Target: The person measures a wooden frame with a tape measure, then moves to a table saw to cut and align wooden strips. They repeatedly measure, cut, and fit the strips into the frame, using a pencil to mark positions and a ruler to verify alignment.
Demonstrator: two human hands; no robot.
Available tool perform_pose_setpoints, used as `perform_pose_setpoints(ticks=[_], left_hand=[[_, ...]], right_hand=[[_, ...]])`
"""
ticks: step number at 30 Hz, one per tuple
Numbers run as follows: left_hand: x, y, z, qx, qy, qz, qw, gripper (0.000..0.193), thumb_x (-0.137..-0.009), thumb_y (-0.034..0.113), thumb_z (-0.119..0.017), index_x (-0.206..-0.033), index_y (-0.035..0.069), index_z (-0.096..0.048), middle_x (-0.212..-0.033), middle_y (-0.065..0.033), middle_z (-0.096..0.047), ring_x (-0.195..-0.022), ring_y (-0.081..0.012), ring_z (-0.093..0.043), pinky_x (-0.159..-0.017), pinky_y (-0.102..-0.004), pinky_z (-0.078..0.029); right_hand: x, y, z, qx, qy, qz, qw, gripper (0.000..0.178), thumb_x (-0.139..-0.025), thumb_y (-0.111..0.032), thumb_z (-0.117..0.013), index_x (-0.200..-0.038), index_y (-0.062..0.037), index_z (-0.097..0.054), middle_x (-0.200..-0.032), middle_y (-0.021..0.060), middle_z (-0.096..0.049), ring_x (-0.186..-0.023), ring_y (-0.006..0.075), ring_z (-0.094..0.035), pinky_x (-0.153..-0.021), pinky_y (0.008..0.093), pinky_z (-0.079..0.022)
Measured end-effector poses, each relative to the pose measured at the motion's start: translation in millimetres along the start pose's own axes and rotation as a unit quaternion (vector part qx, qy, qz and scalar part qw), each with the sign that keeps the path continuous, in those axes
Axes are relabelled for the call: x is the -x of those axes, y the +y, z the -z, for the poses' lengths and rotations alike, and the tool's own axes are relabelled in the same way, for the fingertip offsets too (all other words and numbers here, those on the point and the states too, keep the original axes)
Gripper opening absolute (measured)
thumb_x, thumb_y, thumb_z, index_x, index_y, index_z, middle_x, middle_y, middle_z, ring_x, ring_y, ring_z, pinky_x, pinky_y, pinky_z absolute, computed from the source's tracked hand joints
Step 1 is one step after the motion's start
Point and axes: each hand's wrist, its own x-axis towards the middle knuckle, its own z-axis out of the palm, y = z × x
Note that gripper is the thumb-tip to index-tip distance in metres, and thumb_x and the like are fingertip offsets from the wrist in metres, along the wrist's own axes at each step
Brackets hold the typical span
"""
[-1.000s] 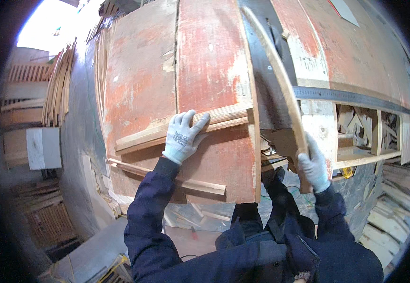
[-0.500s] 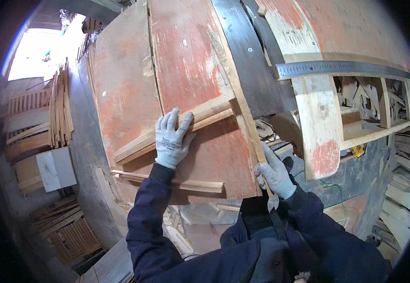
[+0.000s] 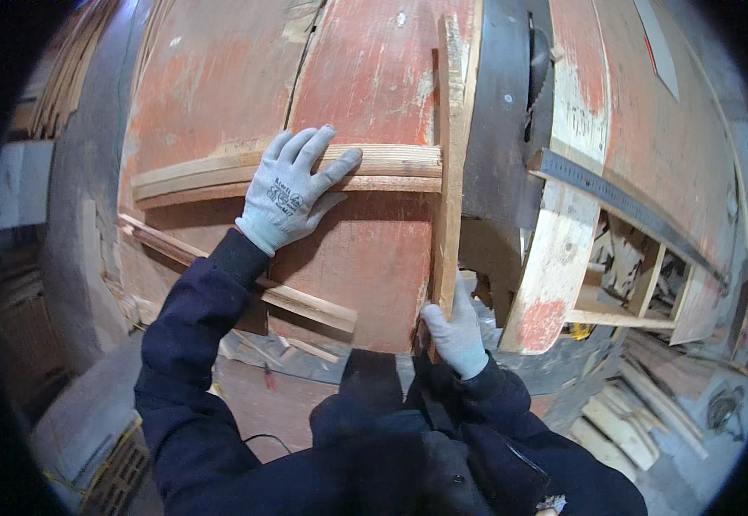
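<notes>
My gloved left hand [image 3: 289, 189] lies flat, fingers spread, on a pale wooden batten [image 3: 391, 163] that crosses a red-painted board [image 3: 374, 95]. My gloved right hand [image 3: 457, 331] grips the near end of a long thin wooden strip [image 3: 449, 172]. The strip runs away from me along the right edge of the red board, beside a dark slot where a circular saw blade [image 3: 537, 60] shows. Both forearms are in dark blue sleeves.
A metal ruler-like rail [image 3: 623, 206] crosses the table at right. A second thin slat [image 3: 245, 279] lies under the board near my left arm. Scrap wood pieces [image 3: 632, 413] litter the floor at lower right. Stacked timber stands at far left.
The thin strip swung from a tilted position at the right to lie straight along the board's right edge. My right hand moved inward with it. My left hand stayed on the batten.
</notes>
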Motion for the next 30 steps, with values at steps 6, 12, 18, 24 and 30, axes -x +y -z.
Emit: perform_pose_setpoints(ticks=[6,12,18,24,30], left_hand=[[0.2,-1.0,0.1,0.014,0.003,0.004,1.000,0.066,-0.088,0.028,-0.076,-0.150,0.022,-0.053,-0.150,-0.0190,-0.050,-0.136,-0.0382,-0.050,-0.116,-0.0526,-0.037],[-2.9,-3.8,-0.4,0.012,0.000,-0.015,1.000,0.058,-0.097,0.035,-0.069,-0.150,0.020,-0.052,-0.145,-0.0171,-0.054,-0.132,-0.0355,-0.053,-0.116,-0.0495,-0.038],[-5.3,-4.9,-0.8,0.025,-0.009,-0.015,1.000,0.058,-0.094,0.030,-0.072,-0.148,0.020,-0.053,-0.140,-0.0152,-0.056,-0.125,-0.0340,-0.055,-0.111,-0.0480,-0.043],[-8.4,-3.5,2.6,0.035,-0.032,-0.011,0.999,0.065,-0.086,0.024,-0.077,-0.147,0.018,-0.054,-0.141,-0.0148,-0.054,-0.125,-0.0348,-0.054,-0.107,-0.0492,-0.044],[-7.9,-3.7,1.4,0.047,-0.033,-0.013,0.998,0.070,-0.083,0.021,-0.080,-0.148,0.016,-0.053,-0.143,-0.0158,-0.052,-0.127,-0.0356,-0.052,-0.108,-0.0509,-0.043]], right_hand=[[5.1,-33.2,-10.2,0.090,0.045,-0.021,0.995,0.076,-0.094,-0.003,-0.061,-0.161,-0.0073,-0.025,-0.089,0.0079,-0.062,-0.059,0.0131,-0.062,-0.050,0.0283,-0.053],[6.1,-21.4,-13.1,0.033,0.035,0.001,0.999,0.068,-0.092,-0.002,-0.063,-0.154,-0.0056,-0.036,-0.089,0.0080,-0.063,-0.058,0.0133,-0.061,-0.049,0.0275,-0.052],[-4.3,-4.9,27.7,0.127,0.107,0.024,0.986,0.074,-0.089,-0.006,-0.065,-0.158,-0.0024,-0.038,-0.108,0.0146,-0.067,-0.090,0.0195,-0.065,-0.077,0.0336,-0.055],[-11.2,-6.5,6.3,0.219,0.068,0.144,0.963,0.072,-0.092,-0.002,-0.061,-0.159,-0.0054,-0.034,-0.097,0.0103,-0.065,-0.063,0.0110,-0.061,-0.054,0.0264,-0.053],[-5.8,-17.5,-1.0,0.090,0.058,0.027,0.994,0.069,-0.091,-0.004,-0.063,-0.156,-0.0032,-0.039,-0.103,0.0106,-0.065,-0.070,0.0116,-0.062,-0.060,0.0263,-0.053]])
